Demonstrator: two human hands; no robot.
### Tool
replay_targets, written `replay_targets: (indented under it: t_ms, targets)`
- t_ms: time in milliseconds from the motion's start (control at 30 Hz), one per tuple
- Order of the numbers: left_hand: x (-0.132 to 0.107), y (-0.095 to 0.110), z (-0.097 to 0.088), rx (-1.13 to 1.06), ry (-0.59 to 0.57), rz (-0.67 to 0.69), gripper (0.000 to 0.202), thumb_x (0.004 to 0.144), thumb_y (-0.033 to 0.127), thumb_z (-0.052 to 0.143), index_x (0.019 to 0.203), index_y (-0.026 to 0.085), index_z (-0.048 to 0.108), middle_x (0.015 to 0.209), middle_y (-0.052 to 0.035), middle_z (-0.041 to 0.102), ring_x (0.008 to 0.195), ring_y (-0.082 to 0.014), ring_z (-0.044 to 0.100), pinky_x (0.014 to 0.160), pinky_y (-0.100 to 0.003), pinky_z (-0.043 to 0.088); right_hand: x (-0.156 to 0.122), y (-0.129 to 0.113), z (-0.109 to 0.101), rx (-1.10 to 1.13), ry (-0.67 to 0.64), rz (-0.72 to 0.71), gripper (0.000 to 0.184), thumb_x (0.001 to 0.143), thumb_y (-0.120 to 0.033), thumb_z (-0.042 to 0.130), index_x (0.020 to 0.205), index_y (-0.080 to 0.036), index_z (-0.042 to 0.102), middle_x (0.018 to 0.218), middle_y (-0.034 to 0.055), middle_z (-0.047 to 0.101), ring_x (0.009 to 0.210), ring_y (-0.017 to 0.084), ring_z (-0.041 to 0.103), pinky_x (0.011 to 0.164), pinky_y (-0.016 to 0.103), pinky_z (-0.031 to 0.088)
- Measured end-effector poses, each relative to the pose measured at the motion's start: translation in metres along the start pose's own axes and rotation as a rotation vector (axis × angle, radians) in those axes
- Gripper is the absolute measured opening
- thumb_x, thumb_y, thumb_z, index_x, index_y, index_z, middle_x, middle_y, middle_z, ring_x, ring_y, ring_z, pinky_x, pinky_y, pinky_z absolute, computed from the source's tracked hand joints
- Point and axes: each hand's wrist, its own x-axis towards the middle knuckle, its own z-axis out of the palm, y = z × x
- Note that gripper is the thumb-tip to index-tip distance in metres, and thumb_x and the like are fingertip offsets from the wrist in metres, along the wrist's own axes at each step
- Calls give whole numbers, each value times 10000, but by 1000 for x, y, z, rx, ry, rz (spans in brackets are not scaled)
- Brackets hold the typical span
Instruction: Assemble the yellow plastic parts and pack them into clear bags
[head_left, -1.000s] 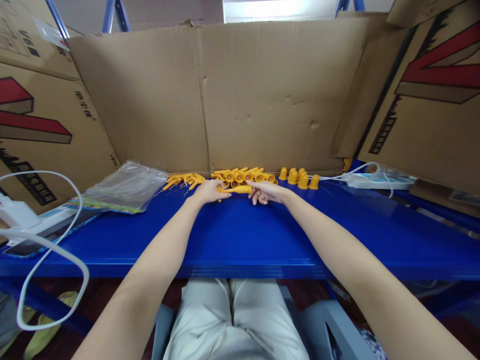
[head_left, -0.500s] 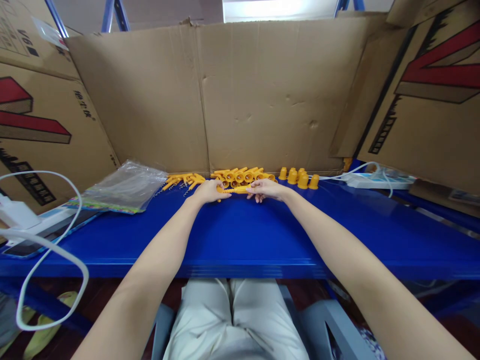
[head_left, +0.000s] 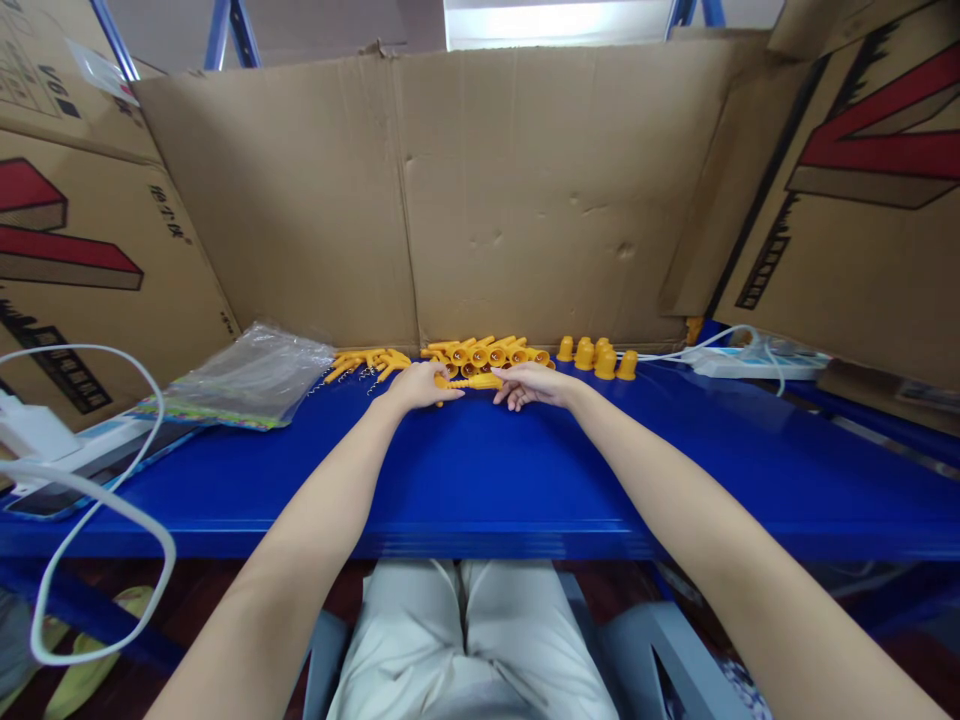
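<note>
Both my arms reach far across the blue table (head_left: pixel 487 480). Between my hands lies a long yellow plastic piece (head_left: pixel 472 381). My left hand (head_left: pixel 420 385) pinches its left end and my right hand (head_left: pixel 531 384) grips its right end, fingers curled. Just behind them is a pile of yellow tube-shaped parts (head_left: pixel 487 352). A smaller heap of yellow pieces with small springs (head_left: pixel 367 360) lies to the left of the pile. A group of yellow caps (head_left: pixel 596 356) stands upright to the right.
Cardboard walls (head_left: pixel 525 190) close off the back and both sides. A clear plastic bag (head_left: pixel 251 375) lies at the left. A white charger and cable (head_left: pixel 45 440) sit at the left edge. A white power strip (head_left: pixel 750 360) lies at the right.
My right hand drew slightly toward me and its fingers shifted along the yellow piece; the left hand has barely moved.
</note>
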Motion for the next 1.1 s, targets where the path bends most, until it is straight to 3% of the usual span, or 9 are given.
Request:
replay_targets:
  t_ms: [167,267,367,467,567,667,800,933,1100]
  targets:
    - [0,-1,2,-38,-2,-4,480,626,613,653,870,201,650,708,-23,633,744,-210,600,622,-269,373,0,-2,1,96,22,26,238,908,-338,528,853,-107,553,679,80,688,501,107,621,489,200,532]
    - [-1,-1,4,-82,0,-1,587,648,621,644,1044,188,616,770,-35,640,774,-214,606,644,-275,399,3,-3,2,256,72,-35,102,913,-215,516,892,-121,551,709,58,687,585,125,664,574,226,570]
    - [-4,2,4,-178,36,4,810,675,598,648,1325,174,417,854,-45,646,811,-212,617,702,-288,430,5,-7,2,427,122,-122,86,896,-89,472,896,-129,548,740,53,691,663,126,684,662,229,581]
    - [-6,6,2,-235,81,-12,918,711,567,636,1423,141,245,909,-63,652,812,-207,625,733,-299,445,6,-13,0,537,183,-220,123,852,-41,473,867,-150,528,749,49,692,668,130,685,676,244,582]
    - [-5,5,2,-164,46,-16,695,762,531,587,1312,135,434,884,-66,666,767,-200,624,702,-292,448,7,-22,-3,602,287,-366,143,794,-45,521,827,-181,489,746,23,685,652,141,683,675,280,582]
    - [-2,1,4,-52,-47,9,352,798,457,547,955,161,655,802,-55,680,735,-191,618,656,-274,435,14,-32,-2,590,384,-500,155,747,-70,552,800,-193,473,836,10,684,657,126,675,692,287,570]
    - [1,0,10,-19,-98,60,287,805,413,532,811,167,680,811,-57,699,749,-185,620,664,-270,432,36,-40,7,379,470,-596,186,689,-120,585,831,-207,502,946,-4,653,686,112,654,709,296,544]
    - [1,2,12,-16,-128,76,280,807,389,530,814,160,691,831,-64,709,755,-189,625,679,-275,439,63,-41,20,-114,543,-748,273,644,-144,602,914,-181,594,935,22,637,823,156,614,792,330,504]
    - [0,3,13,2,-149,78,265,797,374,548,829,155,694,832,-69,706,747,-199,619,671,-283,441,94,-37,35,-591,498,-788,386,689,-92,512,1063,-135,598,1046,71,647,930,187,598,869,355,474]
